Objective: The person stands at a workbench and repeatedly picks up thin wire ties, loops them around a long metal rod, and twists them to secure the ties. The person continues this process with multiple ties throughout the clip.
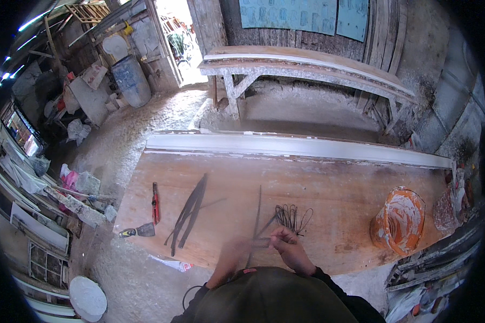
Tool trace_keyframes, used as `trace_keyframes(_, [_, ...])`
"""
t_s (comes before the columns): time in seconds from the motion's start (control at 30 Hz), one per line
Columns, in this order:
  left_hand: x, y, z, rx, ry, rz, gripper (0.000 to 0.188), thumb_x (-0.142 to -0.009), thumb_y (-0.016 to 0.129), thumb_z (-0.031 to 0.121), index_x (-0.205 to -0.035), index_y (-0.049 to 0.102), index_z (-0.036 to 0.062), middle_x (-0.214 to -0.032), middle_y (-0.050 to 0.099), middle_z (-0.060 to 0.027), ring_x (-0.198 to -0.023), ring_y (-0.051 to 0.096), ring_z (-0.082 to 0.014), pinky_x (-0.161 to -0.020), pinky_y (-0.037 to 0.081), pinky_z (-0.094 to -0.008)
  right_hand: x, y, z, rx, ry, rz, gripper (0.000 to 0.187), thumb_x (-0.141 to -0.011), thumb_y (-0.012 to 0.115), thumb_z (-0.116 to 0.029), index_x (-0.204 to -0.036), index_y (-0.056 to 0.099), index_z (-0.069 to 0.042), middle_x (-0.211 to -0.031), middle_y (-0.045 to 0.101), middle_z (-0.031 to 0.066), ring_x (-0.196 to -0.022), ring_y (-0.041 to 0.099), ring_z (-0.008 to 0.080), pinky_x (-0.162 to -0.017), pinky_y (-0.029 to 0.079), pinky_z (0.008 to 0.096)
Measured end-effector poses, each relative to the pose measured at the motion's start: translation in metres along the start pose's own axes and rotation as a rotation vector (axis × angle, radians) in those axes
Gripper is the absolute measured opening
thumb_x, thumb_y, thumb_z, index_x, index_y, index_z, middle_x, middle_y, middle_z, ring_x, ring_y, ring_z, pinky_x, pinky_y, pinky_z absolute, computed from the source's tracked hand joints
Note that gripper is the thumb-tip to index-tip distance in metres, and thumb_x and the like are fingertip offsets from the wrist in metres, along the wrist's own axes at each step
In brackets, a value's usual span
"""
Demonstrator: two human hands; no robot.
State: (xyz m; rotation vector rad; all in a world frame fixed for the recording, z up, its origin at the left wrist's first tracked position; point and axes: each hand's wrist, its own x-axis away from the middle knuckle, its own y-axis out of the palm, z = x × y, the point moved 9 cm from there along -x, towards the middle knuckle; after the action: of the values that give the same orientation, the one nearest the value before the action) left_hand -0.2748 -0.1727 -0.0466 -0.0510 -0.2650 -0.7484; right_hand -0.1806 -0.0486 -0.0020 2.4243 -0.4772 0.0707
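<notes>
At the near edge of the wooden table, my left hand (235, 254) is smeared by motion, so its fingers cannot be read. My right hand (289, 247) is closed in a pinch on a dark strip (261, 243) that spans the gap between both hands. Another thin dark strip (258, 210) runs away from me, just beyond the hands. Past my right hand lies a loose bundle of thin dark cord (291, 215). Several flat dark strips (191, 212) lie to the left, partly crossing one another.
A red utility knife (156, 204) and a putty knife (138, 231) rest at the table's (328, 188) left end. At the right stands a plaster-smeared orange bucket (380, 223). A long white moulding (296, 147) lines the far edge. Beyond is a bench (307, 65).
</notes>
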Motion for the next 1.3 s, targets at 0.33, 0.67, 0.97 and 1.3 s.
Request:
trace_keyframes(0.33, [-0.007,-0.013,-0.001,0.061,0.015,0.147,0.007,-0.077,0.057,0.002,-0.082,0.053,0.0004,-0.076,0.059,-0.0068,-0.069,0.057,-0.0128,-0.065,0.048,-0.0252,0.008,0.012,-0.018,0.037,-0.044,-0.153,0.02,-0.081,0.056,-0.003,-0.101,0.052,-0.001,-0.105,0.059,0.0131,-0.098,0.054,0.0168,-0.087,0.04,0.0289])
trace_keyframes(0.67, [0.004,0.011,0.004,0.196,-0.06,-0.176,0.01,-0.077,0.062,0.008,-0.083,0.058,0.0012,-0.077,0.057,-0.0033,-0.074,0.055,-0.0113,-0.066,0.046,-0.0234,0.006,0.002,-0.032,0.869,-0.139,-0.067,0.016,-0.075,0.063,-0.005,-0.089,0.058,0.0,-0.074,0.062,0.0071,-0.068,0.059,0.0122,-0.063,0.046,0.0238])
trace_keyframes(0.97, [0.022,0.026,0.026,0.018,-0.082,-0.282,0.009,-0.071,0.066,0.003,-0.077,0.059,0.0026,-0.085,0.052,-0.0032,-0.079,0.053,-0.0115,-0.072,0.044,-0.0241,0.001,-0.007,-0.052,1.263,-0.508,0.255,0.017,-0.068,0.064,-0.003,-0.085,0.06,-0.003,-0.08,0.056,0.012,-0.077,0.056,0.0242,-0.067,0.044,0.0311])
trace_keyframes(1.3, [-0.007,-0.024,0.014,-0.287,0.156,0.236,0.008,-0.071,0.063,0.0,-0.075,0.056,0.0028,-0.077,0.057,-0.0033,-0.071,0.055,-0.0112,-0.067,0.045,-0.0233,0.014,0.018,0.001,0.339,0.244,-0.251,0.014,-0.075,0.065,-0.014,-0.079,0.062,-0.002,-0.097,0.057,0.0055,-0.093,0.052,0.0146,-0.084,0.038,0.0288])
